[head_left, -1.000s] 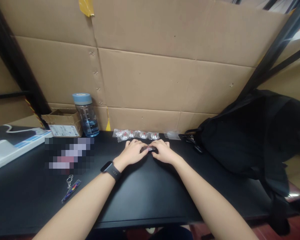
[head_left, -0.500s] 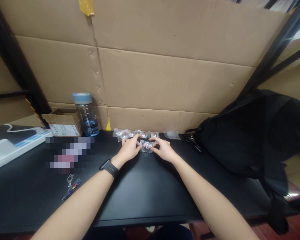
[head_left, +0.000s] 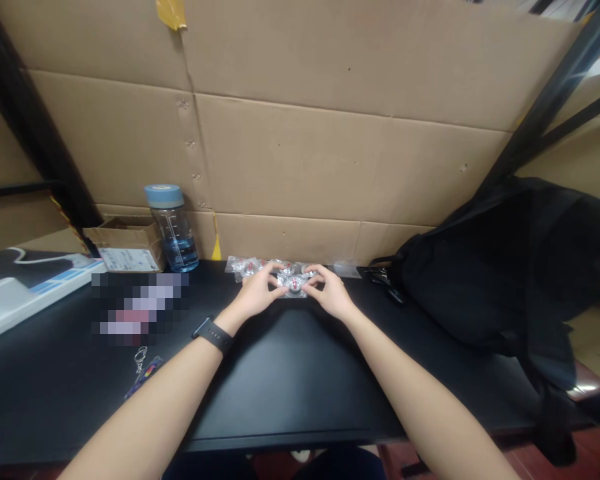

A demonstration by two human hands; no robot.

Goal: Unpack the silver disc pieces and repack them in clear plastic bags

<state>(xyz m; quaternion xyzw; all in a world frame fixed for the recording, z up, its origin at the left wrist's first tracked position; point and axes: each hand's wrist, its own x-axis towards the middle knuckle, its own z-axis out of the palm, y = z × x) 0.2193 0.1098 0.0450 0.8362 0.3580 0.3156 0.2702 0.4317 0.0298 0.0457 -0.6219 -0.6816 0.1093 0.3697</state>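
A small clear plastic packet (head_left: 295, 285), with a round silvery piece and a red mark in it, is between my two hands at the back of the black table. My left hand (head_left: 258, 291) grips its left edge with thumb and fingertips. On the opposite edge, the thumb and fingers of my right hand (head_left: 331, 297) pinch the same packet. Just behind, along the cardboard wall, lie several similar packets (head_left: 249, 268), partly covered by my fingers. A flat clear plastic piece (head_left: 347, 269) rests to the right of that row.
A blue-lidded water bottle (head_left: 174, 230) and an open cardboard box (head_left: 130, 245) stand at the back left. Nearby are a white power strip (head_left: 40, 300), a pixelated patch and a keychain (head_left: 144, 377). A black backpack (head_left: 505, 267) fills the right side, with keys (head_left: 380, 275) beside it.
The packet between my hands has shifted slightly back, closer to the row behind it. Both hands moved along with it, and my left forearm shifted a little left.
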